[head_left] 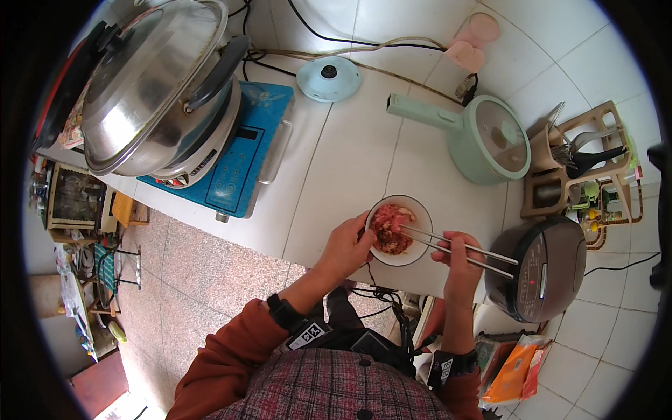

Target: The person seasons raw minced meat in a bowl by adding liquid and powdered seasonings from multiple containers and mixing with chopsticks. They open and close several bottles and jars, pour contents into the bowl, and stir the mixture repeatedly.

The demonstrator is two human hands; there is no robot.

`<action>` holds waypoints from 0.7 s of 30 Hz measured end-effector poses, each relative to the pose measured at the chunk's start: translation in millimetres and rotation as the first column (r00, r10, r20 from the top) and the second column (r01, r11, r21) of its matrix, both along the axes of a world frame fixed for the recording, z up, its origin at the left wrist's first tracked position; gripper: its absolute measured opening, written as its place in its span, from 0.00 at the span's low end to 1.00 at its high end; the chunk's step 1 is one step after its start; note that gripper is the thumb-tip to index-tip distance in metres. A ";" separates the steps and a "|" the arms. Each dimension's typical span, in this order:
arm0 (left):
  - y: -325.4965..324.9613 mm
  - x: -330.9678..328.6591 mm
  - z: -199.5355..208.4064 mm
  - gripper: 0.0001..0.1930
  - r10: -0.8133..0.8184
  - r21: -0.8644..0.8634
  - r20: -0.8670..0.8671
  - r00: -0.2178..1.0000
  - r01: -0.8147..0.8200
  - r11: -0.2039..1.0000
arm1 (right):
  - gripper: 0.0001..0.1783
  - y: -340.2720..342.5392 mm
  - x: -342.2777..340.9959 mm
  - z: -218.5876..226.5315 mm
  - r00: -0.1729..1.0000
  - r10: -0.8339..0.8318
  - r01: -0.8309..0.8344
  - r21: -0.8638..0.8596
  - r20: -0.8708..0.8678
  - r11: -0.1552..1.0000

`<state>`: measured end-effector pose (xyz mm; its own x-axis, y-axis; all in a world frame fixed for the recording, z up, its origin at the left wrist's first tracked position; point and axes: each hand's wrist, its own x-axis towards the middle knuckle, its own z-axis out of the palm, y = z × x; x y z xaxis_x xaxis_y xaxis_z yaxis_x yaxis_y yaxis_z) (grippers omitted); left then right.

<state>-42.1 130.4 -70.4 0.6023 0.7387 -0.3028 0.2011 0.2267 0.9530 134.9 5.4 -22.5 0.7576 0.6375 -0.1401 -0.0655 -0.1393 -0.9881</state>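
The left hand (pixel 346 245) has its fingers closed on the near-left side of a white bowl (pixel 420 213), the thumb lying along the rim and the other fingers curled around the outer wall. Whether the bowl's base touches the desk (pixel 336 178) beneath those fingers cannot be told. The right hand (pixel 458 269), to the right of the bowl, pinches a pair of metal chopsticks (pixel 500 257) between its fingers; their back ends reach out to the right past the knuckles, in front of a dark rice cooker (pixel 549 262). From the right fingers the tips run leftward into reddish minced meat (pixel 392 231), which lies inside the bowl just beside the left thumb.

Beyond the right fingers, farther from the body, stands a pale green pan (pixel 483 168) with its handle pointing left. To the right of that pan, well apart from the right fingers, is a tan utensil rack (pixel 539 198). Straight ahead of the left fingers, far back, lies a light blue lid (pixel 339 85). Off to their upper left, a blue induction cooker (pixel 260 168) sits beside a large steel pot (pixel 150 77).
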 end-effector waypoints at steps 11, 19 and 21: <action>0.0 -0.5 0.0 0.20 0.012 0.036 0.006 1.000 -0.012 0.999 | 0.13 -13.5 6.7 22.3 0.997 0.056 -0.052 -0.089 0.045 0.995; 1.4 -1.3 -0.3 0.20 -0.016 0.056 -0.011 1.000 0.016 0.998 | 0.13 -5.5 -3.3 -9.9 0.993 -0.092 0.082 -0.136 -0.070 0.987; 1.7 -1.4 -0.1 0.20 -0.019 0.049 -0.015 1.000 0.020 0.999 | 0.14 -2.8 0.1 -7.3 0.985 -0.120 0.117 -0.030 -0.124 0.993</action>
